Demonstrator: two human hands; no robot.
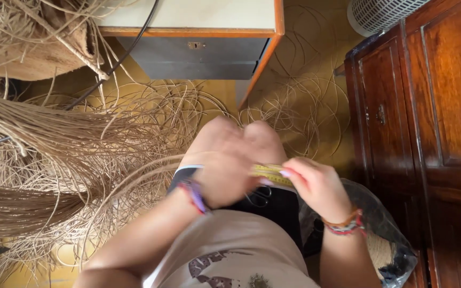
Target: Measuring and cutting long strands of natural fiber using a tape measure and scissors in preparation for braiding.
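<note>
Far left: bundles of tan fibre strands (33, 133), thin, dry and stiff-looking, some gathered into thick hanks, others splayed in loose loops over the yellowish floor (305, 64). A black cable (114, 65) runs diagonally across them. Top centre: desk (198, 16) with pale top, orange-wood edge and grey metal drawer front with a small lock plate. Centre: the person is seated, bare knees up, dark shorts, light printed shirt. Left hand (222, 178) sits over the lap, motion-blurred, back of hand to camera, purple-and-red bracelet at the wrist; it overlaps the left end of the yellow measuring tape (270, 174), but the fingers are on the hidden side, so I cannot tell if they are curled onto it or loose. Tape is flat, flexible and printed with marks, its long axis running roughly left-right with a slight downward tilt to the right, spanning the gap between both hands. Right hand (318, 186) is at the tape's right end, thumb and fingertips pinched together on it, beaded bracelet at the wrist. Both hands touch or cover the tape; the right has the clearer grip. Scissors (260, 197), with metal loops, lie on the shorts just below the tape, nearer the left hand. Lower right: clear crinkled plastic bag (390, 234). Far right: dark varnished wood cabinet (433, 133) with panelled doors; white slotted basket (380, 13) above.
</note>
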